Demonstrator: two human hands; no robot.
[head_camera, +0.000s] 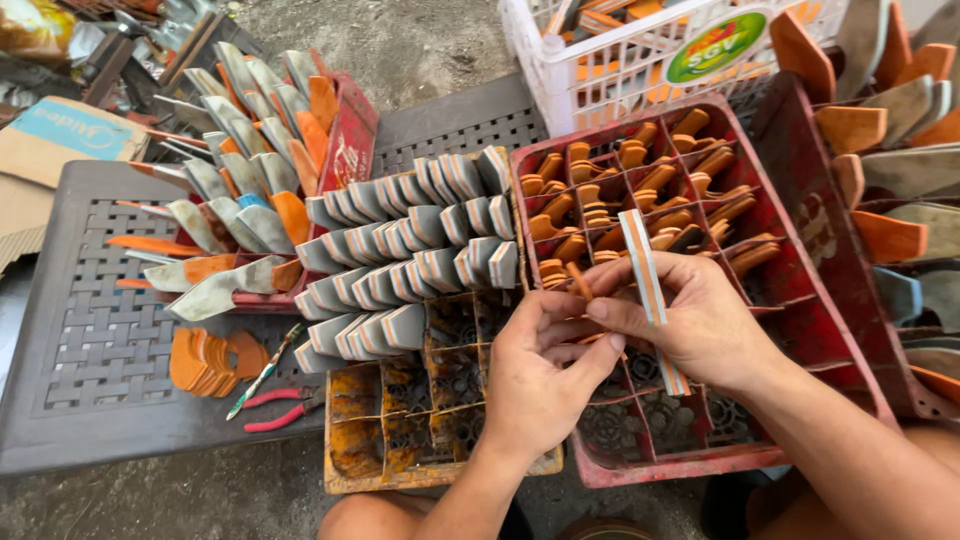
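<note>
head view: right hand (700, 320) pinches a striped strip (648, 285) upright over the red crate (800, 300) at three o'clock; left hand (540, 375) has fingertips pressed to its lower part. a loose pinch could drop it into the crate's cells.

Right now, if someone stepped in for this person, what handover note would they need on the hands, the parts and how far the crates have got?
Right hand: holds a flat stack of grey and orange strips edge-up over the red crate.
Left hand: fingers at the stack's lower part, beside the right hand.
Red crate: rear cells hold orange pieces; front cells bare.
Yellow crate: rear rows packed with grey stacks; front cells bare.
Loose orange pieces and red-handled pliers lie on the dark table.
Done: rear rows of both crates filled. Left: front cells.
</note>
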